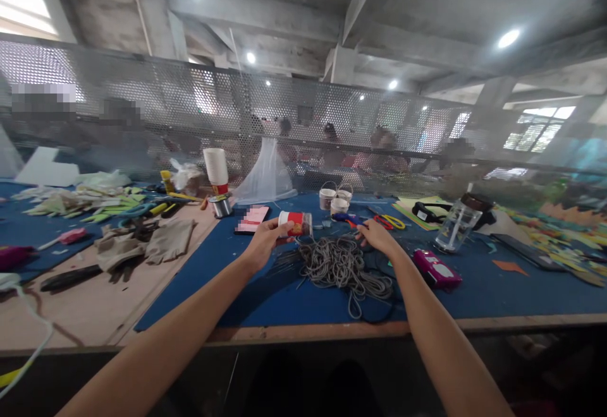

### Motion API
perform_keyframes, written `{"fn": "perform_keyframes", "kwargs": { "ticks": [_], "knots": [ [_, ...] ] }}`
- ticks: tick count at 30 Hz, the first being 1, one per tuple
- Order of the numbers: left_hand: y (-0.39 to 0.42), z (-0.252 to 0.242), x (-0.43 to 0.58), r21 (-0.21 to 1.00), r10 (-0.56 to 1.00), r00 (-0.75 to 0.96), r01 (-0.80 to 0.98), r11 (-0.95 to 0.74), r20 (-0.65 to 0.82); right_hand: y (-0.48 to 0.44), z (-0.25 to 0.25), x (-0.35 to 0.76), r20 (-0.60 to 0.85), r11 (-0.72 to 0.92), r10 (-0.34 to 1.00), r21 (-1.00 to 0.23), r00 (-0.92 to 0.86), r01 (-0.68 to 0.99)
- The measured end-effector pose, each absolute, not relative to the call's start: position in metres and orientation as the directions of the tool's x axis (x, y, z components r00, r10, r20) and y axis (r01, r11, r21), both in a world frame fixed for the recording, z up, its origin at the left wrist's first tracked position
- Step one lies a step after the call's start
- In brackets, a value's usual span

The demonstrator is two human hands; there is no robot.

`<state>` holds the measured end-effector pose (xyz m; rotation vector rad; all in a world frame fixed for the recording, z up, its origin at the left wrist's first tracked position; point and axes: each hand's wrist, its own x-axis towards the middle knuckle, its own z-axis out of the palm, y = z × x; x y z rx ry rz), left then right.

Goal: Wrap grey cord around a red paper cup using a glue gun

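My left hand (264,242) is closed around a small red and white can (294,223) lying on its side just above the blue mat (199,278). My right hand (375,235) rests at the far edge of a tangled pile of grey cord (342,268), fingers curled down onto it. Whether those fingers pinch a strand is hidden. The cord pile lies between my two forearms.
A phone (252,218) lies left of the can. Beyond are small white tubs (334,199), scissors (389,220), a clear bottle (458,222) and a pink case (435,270). Gloves (147,244) and paper scraps lie left. A mesh fence (303,120) backs the table, people behind it.
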<state>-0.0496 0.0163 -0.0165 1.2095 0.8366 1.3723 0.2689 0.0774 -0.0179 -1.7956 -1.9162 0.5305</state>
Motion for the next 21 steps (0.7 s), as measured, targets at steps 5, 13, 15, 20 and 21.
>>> {"fn": "perform_keyframes", "kwargs": {
  "ticks": [5,13,15,20,21],
  "knots": [
    [0.017,-0.016,-0.050,0.953,0.982,0.055,-0.253,-0.164,0.183,0.065,-0.005,0.252,0.231,0.253,0.967,-0.847,-0.105,0.468],
    [0.016,-0.016,-0.049,0.944,0.978,0.066,-0.283,-0.173,0.199,0.045,0.005,0.231,0.262,0.265,0.956,-0.964,-0.131,0.007],
    [0.015,-0.016,-0.049,0.945,0.978,0.069,-0.280,-0.171,0.197,0.042,0.006,0.221,0.295,0.297,0.946,-0.955,-0.130,-0.010],
    [0.017,-0.016,-0.052,0.949,0.982,0.056,-0.272,-0.157,0.179,0.030,0.016,0.185,0.417,0.434,0.895,-0.895,-0.156,0.101],
    [0.018,-0.015,-0.054,0.949,0.982,0.054,-0.272,-0.158,0.179,0.028,0.019,0.178,0.414,0.431,0.896,-0.897,-0.159,0.096]
  ]
}}
